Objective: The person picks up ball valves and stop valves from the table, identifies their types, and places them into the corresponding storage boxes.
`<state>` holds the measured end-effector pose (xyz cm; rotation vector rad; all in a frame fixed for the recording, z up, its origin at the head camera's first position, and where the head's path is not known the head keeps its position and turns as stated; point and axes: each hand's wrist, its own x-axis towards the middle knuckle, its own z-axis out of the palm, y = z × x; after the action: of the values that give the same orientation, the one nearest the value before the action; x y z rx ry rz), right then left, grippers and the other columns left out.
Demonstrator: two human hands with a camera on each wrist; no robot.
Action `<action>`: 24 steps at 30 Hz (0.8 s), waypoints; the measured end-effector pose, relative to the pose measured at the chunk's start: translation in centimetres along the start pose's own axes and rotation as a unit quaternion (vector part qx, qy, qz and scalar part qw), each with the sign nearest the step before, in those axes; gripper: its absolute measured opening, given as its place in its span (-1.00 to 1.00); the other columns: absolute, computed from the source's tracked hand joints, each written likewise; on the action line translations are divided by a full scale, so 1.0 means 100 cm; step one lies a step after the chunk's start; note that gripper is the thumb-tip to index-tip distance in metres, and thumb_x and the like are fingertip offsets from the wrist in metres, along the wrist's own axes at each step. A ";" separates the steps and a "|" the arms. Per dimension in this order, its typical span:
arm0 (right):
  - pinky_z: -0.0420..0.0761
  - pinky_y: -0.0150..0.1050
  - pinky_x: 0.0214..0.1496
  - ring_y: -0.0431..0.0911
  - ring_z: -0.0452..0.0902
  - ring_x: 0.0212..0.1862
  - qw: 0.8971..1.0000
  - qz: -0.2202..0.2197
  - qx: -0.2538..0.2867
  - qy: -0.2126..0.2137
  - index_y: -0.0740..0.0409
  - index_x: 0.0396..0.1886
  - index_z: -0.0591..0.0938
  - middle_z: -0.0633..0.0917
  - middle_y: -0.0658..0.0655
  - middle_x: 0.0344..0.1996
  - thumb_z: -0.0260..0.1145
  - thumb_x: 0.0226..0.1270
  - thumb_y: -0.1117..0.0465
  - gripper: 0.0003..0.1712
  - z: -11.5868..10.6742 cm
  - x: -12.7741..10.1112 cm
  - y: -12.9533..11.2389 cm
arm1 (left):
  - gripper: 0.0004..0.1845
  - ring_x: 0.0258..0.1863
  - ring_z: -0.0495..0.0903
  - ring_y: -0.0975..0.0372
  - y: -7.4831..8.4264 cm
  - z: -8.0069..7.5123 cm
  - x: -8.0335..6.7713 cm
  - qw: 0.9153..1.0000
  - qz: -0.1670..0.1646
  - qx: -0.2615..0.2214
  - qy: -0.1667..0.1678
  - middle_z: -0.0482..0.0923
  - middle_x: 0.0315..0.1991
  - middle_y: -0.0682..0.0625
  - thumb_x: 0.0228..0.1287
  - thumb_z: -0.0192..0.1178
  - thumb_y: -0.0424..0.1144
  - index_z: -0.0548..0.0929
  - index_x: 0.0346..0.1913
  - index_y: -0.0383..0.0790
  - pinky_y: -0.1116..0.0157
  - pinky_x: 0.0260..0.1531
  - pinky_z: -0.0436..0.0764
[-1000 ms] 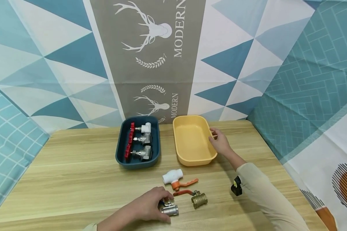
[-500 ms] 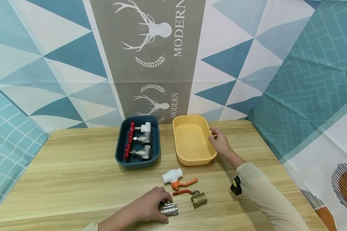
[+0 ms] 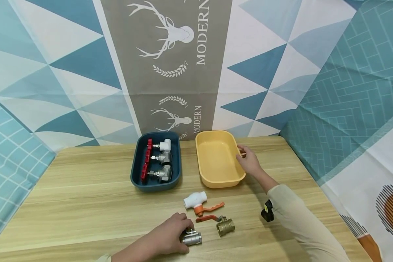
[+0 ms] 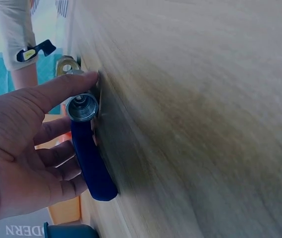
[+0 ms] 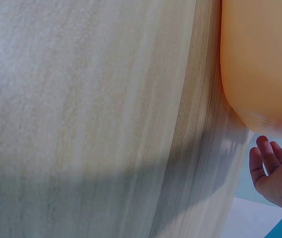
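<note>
My left hand (image 3: pixel 187 236) grips a small steel ball valve (image 3: pixel 194 239) lying near the table's front edge. In the left wrist view the thumb lies on the valve's threaded end (image 4: pixel 83 107) and the fingers curl behind its blue lever (image 4: pixel 92 163). My right hand (image 3: pixel 240 153) holds the right rim of the yellow tray (image 3: pixel 203 174), which has nothing in it. In the right wrist view the right hand's fingers (image 5: pixel 262 153) lie beside the yellow tray's wall (image 5: pixel 259 64).
A brass valve (image 3: pixel 225 226) with a red lever and a white valve (image 3: pixel 194 199) with an orange lever lie right of my left hand. The dark blue tray (image 3: pixel 135 182) holds three red-handled valves. A patterned cloth hangs behind the wooden table (image 3: pixel 78 203).
My left hand has shifted very slightly on the steel valve. The right hand and the trays have not moved.
</note>
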<state>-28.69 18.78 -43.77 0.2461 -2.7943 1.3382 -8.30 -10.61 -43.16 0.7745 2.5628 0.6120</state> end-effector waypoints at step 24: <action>0.58 -0.03 -0.04 0.18 0.47 -0.01 1.000 -0.004 0.003 0.007 0.31 0.32 0.31 0.50 0.39 0.03 0.08 0.38 0.29 -0.47 0.000 0.001 0.001 | -0.59 -0.38 0.37 0.44 0.002 -0.015 -0.006 0.997 0.014 -0.037 0.066 0.53 -0.32 0.22 -0.12 0.42 -0.11 0.62 -0.13 -0.10 0.49 -0.38 0.42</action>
<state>-28.84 18.79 -43.87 0.2476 -2.7761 1.3407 -8.45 -11.25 -41.65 0.7702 2.6346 0.7859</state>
